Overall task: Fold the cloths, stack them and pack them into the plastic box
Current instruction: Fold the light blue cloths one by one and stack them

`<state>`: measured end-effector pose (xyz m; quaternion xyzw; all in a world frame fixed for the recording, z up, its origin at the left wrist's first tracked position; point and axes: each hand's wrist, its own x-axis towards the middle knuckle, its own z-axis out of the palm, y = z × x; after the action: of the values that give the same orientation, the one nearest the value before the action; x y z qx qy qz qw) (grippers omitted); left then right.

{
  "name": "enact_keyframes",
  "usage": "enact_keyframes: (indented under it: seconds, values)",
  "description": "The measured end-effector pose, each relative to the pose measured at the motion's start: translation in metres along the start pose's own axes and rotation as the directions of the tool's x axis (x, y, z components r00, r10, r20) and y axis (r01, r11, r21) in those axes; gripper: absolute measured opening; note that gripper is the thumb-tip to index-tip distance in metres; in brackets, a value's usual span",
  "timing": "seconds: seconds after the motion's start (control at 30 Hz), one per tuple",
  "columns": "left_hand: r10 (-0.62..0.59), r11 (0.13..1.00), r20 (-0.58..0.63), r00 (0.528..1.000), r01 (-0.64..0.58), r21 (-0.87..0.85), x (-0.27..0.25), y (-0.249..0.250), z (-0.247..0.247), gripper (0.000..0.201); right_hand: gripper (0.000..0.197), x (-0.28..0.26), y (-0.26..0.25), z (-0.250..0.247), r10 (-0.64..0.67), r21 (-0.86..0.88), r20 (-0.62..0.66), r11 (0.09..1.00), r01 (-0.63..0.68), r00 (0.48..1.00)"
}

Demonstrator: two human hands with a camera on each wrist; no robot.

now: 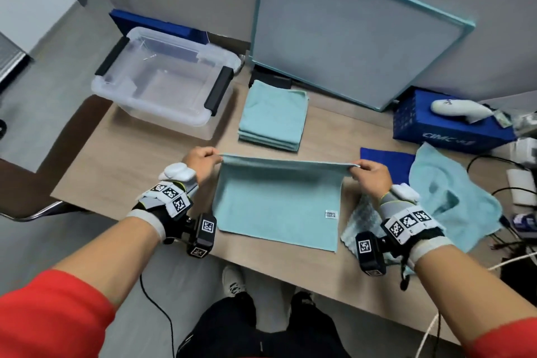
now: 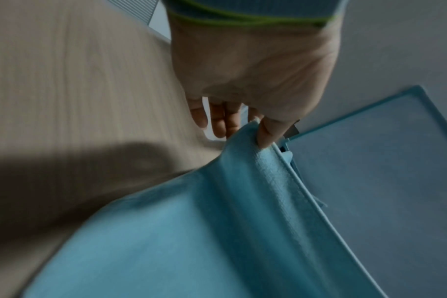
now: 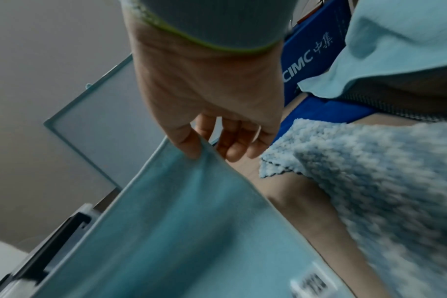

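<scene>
We saw the left hand (image 1: 200, 163) and the right hand (image 1: 369, 174) each pinching a far corner of the teal square cloth (image 1: 276, 206), lifted above the wooden counter (image 1: 122, 166); the clear plastic box (image 1: 162, 84) stood open behind, beside a stack of folded teal cloths (image 1: 273, 116).

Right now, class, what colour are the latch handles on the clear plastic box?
Black, on the plastic box; its latch handles show best in the head view.
</scene>
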<state>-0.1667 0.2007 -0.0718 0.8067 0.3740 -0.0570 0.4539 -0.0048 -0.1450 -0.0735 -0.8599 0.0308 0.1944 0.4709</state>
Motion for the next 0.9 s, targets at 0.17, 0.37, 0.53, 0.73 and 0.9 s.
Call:
enact_keyframes:
  seconds: [0.17,0.37,0.53,0.73,0.9]
  values:
    - [-0.133,0.988,0.049,0.990,0.129,0.085,-0.026,-0.031,0.011,0.020,0.032,-0.039,0.031,-0.002,0.030,-0.104,0.130,0.994,-0.017,0.991]
    - [-0.304,0.941,0.128,0.944,0.277,0.196,-0.044,-0.063,0.029,0.031,0.033,-0.070,0.066,0.006,0.195,-0.295,0.209,0.947,-0.129,0.958]
    - [-0.347,0.928,0.152,0.925,0.316,0.197,-0.049,-0.075,0.046,0.016,0.025,-0.088,0.080,0.017,0.258,-0.416,0.263,0.900,-0.132,0.930]
    - [-0.407,0.901,0.138,0.903,0.372,0.221,-0.044,-0.072,0.036,0.028,0.017,-0.084,0.077,0.022,0.390,-0.538,0.259,0.818,-0.203,0.884]
    - [-0.348,0.867,0.010,0.937,0.318,0.383,-0.043,-0.065,0.042,0.051,0.014,-0.080,0.068,0.031,0.155,-0.443,0.250,0.896,-0.030,0.956]
